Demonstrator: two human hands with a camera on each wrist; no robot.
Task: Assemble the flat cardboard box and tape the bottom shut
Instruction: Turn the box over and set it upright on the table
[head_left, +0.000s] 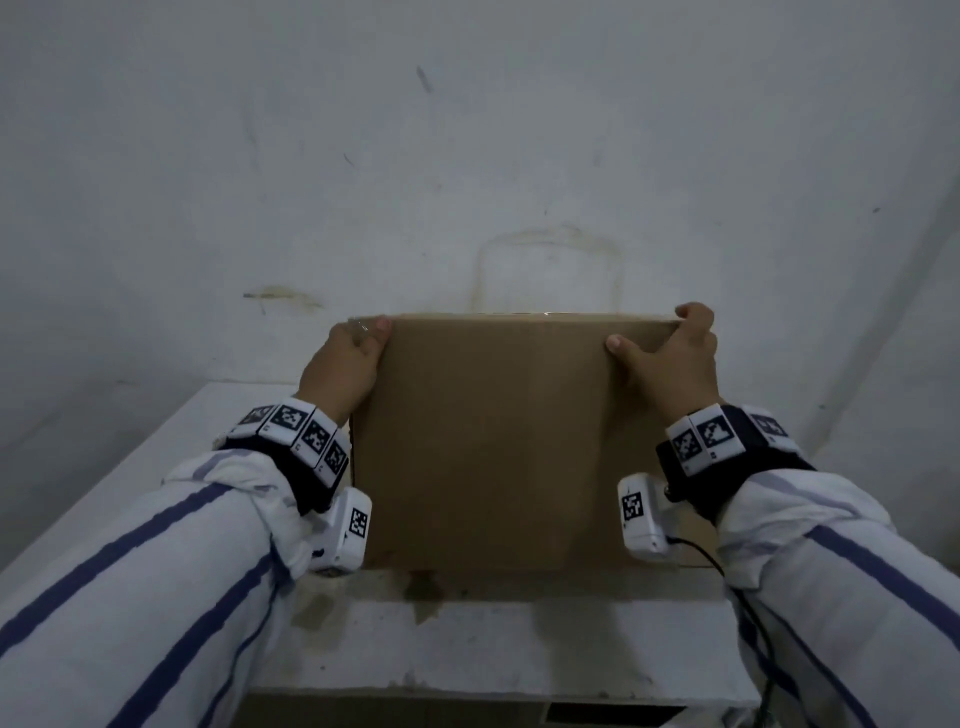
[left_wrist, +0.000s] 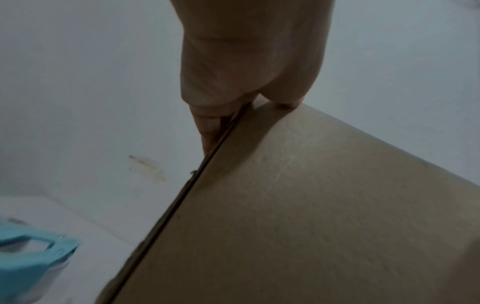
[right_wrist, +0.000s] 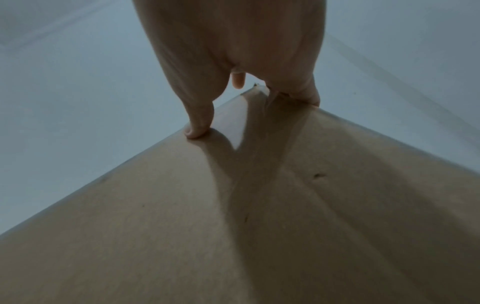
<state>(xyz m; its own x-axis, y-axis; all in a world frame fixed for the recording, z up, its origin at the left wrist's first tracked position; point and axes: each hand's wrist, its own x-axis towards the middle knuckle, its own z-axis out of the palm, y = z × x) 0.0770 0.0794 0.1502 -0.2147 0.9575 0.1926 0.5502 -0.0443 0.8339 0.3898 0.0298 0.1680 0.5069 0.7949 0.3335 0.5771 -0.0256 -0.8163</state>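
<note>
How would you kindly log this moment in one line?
flat cardboard box upright on table | left hand, right hand grip top corners | untaped

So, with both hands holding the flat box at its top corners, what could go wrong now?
1. The left hand and right hand pinch only the top corners of the flattened cardboard box; it may slip or sag.
2. The teal tape dispenser lies nearby on the white table; the box's lower edge might knock it.

Dim, bluish light; wrist views blurred, soft shadows, wide-angle edges bowed.
</note>
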